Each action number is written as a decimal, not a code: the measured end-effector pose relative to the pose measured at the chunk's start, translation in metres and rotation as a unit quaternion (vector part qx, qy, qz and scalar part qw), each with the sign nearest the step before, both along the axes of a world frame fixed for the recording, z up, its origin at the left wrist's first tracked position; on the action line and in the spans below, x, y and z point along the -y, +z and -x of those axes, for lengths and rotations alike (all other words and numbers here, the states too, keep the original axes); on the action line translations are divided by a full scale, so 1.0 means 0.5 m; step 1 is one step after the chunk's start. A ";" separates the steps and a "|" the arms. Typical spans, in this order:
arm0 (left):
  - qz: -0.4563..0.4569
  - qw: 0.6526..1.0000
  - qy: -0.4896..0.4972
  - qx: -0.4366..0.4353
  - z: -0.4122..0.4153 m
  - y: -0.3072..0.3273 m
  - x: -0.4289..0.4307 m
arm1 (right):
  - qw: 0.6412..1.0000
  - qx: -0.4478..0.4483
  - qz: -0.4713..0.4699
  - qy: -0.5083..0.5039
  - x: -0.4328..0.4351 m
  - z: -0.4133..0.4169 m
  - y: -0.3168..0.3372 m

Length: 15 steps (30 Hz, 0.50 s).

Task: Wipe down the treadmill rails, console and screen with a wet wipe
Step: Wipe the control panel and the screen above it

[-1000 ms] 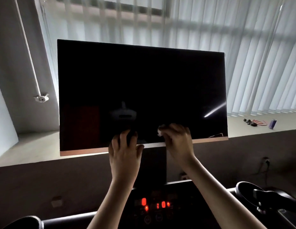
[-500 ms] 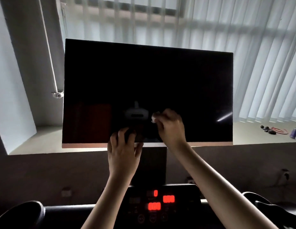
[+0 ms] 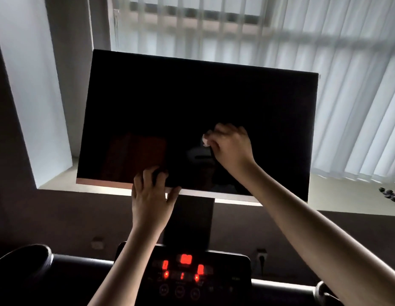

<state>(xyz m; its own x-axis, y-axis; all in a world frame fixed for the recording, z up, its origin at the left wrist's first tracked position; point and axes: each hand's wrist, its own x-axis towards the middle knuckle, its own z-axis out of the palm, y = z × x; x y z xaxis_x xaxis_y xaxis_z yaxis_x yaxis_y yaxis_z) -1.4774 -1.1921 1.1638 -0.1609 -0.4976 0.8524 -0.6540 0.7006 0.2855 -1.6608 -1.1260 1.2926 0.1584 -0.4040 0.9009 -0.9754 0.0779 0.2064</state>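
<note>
Right hand (image 3: 230, 149) is bunched around the wet wipe (image 3: 205, 139) and is pressed to the dark screen (image 3: 192, 102), just below its centre. Only a small white corner of the wipe is seen poking out at the fingertips. Left hand (image 3: 152, 195) is clamped on the screen's lower edge, with fingers laid over the front and thumb tucked beneath, so the panel is braced.

Compared with a second ago, the wipe has been carried upward. Then it was held right at the bottom bezel beside the left hand; now it is well above that edge and the hands are apart. The left hand's hold is unchanged. The screen is also seen more tilted in the view — this is put down to head motion, not to the panel being turned.

From this the screen pass is judged to be under way, worked up from the bottom, with the upper and left glass likely still to be covered. Console (image 3: 183, 274), red digits lit, is seen below between the forearms and is not touched. A rail (image 3: 26, 261) is seen at lower left. Whether either has been wiped cannot be told.
</note>
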 end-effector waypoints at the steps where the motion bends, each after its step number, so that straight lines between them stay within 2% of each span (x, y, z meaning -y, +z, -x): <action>1: -0.006 1.000 0.002 -0.003 0.004 0.001 -0.002 | 0.999 0.038 0.022 -0.007 0.003 0.002 0.009; 3: -0.012 1.000 0.004 -0.010 0.010 0.002 -0.007 | 0.998 0.049 0.025 0.004 0.012 -0.004 0.003; 6: -0.007 1.000 0.003 -0.015 0.009 0.003 -0.007 | 0.996 -0.065 -0.027 0.052 0.018 -0.010 -0.024; 8: 0.001 1.000 0.006 -0.011 0.008 0.004 -0.005 | 0.994 -0.089 -0.018 0.056 0.016 0.009 -0.003; 12: 0.017 0.999 0.028 0.020 0.011 0.009 -0.009 | 0.995 0.044 0.086 0.021 0.031 0.016 0.037; 13: 0.027 0.999 0.030 0.027 0.010 0.010 -0.011 | 0.994 0.056 0.088 0.025 0.038 0.008 0.032; 15: 0.048 0.998 0.018 0.033 0.010 0.013 -0.011 | 0.998 -0.004 0.055 0.041 0.045 -0.003 0.015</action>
<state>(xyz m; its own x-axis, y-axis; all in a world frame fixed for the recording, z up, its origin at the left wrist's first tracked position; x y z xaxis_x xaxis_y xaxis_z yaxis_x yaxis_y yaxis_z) -1.4823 -1.1867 1.1701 -0.2018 -0.4213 0.8842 -0.6946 0.6980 0.1741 -1.6592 -1.1486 1.3001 0.1944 -0.2885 0.9375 -0.9777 0.0205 0.2090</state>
